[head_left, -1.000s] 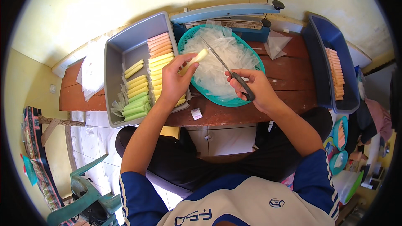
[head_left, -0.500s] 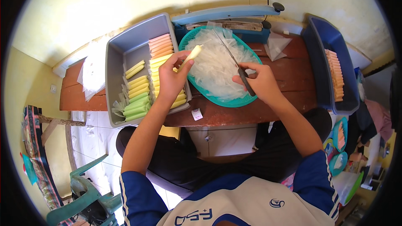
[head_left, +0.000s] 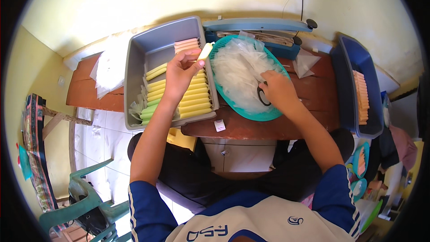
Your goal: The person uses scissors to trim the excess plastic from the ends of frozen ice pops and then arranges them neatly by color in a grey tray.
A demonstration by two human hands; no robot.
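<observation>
My left hand (head_left: pixel 181 74) is closed around a pale yellow stick-shaped plastic pack (head_left: pixel 205 51), tilted upward above the right side of a grey bin (head_left: pixel 142 47). Rows of yellow packs (head_left: pixel 195 99) lie in that bin, with green ones (head_left: pixel 149 110) at its near left and pink ones (head_left: pixel 186 44) toward the back. A turquoise basket (head_left: pixel 255 116) stands beside it, heaped with clear plastic pieces (head_left: pixel 239 71). At the basket's right side my right hand (head_left: pixel 280 89) holds scissors (head_left: pixel 263 97); one black handle loop shows, and the blades cannot be made out.
A blue sealing machine (head_left: pixel 264 25) stands behind the basket. Further right, a dark blue bin (head_left: pixel 349 58) holds orange packs (head_left: pixel 361 96). Clear plastic sheets (head_left: pixel 109 69) lie at the left of the brown wooden table (head_left: pixel 313 121). A green chair (head_left: pixel 85 206) stands at lower left.
The scissors have turned in my right hand, so a handle loop shows and the long blade no longer does. My left hand still holds the yellow pack. The view has shifted slightly.
</observation>
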